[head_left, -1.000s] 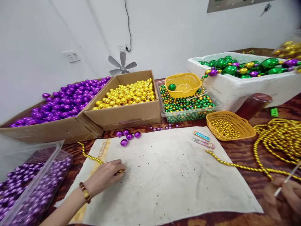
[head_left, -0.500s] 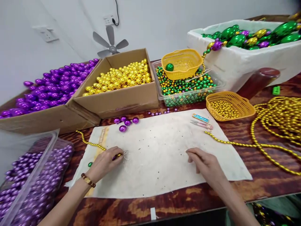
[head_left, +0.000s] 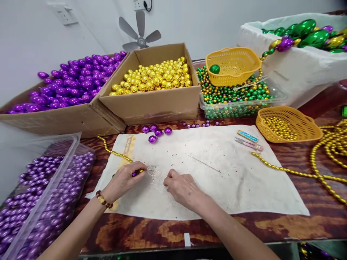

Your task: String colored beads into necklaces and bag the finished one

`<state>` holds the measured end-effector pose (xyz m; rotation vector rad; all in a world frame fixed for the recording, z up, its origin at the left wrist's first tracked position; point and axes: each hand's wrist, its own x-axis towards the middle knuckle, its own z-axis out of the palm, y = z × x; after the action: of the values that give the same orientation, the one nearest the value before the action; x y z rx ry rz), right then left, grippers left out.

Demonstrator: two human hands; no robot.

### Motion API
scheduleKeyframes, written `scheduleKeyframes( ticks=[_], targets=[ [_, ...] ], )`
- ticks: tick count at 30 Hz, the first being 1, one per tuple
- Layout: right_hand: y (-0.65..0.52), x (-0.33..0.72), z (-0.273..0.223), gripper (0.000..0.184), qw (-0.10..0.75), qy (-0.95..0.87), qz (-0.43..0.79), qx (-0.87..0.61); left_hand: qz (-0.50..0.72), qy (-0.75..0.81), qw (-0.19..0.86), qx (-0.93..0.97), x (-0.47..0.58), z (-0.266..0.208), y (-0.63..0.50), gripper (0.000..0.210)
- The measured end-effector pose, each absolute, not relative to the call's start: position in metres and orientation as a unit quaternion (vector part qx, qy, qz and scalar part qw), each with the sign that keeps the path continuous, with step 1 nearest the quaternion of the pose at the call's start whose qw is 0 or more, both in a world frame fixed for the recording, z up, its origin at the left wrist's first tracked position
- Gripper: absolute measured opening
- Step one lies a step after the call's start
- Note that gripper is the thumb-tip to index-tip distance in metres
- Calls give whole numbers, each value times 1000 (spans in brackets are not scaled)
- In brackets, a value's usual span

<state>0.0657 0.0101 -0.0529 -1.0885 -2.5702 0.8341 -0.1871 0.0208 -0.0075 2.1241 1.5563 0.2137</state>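
My left hand [head_left: 126, 178] is closed around the end of a bead string [head_left: 135, 174], with small purple and gold beads showing at its fingertips. Gold beads [head_left: 115, 152] trail away behind it over the cloth's left edge. Loose loops of white thread [head_left: 155, 175] spread from those fingertips toward my right hand [head_left: 181, 187]. The right fingers are pinched together at the thread's far side, and the exact grip is partly hidden. A long thin needle [head_left: 203, 162] lies on the white cloth [head_left: 206, 198], to the right of and beyond my right hand.
Purple balls [head_left: 153, 139] lie at the cloth's back edge. Snips [head_left: 248, 143] and a small blue-orange packet [head_left: 247, 136] lie at right. Boxes of purple and gold balls [head_left: 149, 104], a bead tub [head_left: 235, 108], a yellow basket [head_left: 309, 135] and a purple-bead bin [head_left: 78, 141] surround the cloth.
My right hand has moved left, close to my left hand and the thread. The needle now shows lying on the cloth. The left hand still holds the bead string; the view has shifted.
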Motion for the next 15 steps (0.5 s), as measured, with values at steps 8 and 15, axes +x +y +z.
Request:
scheduleKeyframes(
  ticks=[8,15],
  targets=[
    [17,66,-56,14,144,-840,354,-386,103,584,257,763,-206,2,17,26],
    [2,119,-31,23,271,-722,454,-446,122,575,243,772,-206,9,17,28]
  ],
)
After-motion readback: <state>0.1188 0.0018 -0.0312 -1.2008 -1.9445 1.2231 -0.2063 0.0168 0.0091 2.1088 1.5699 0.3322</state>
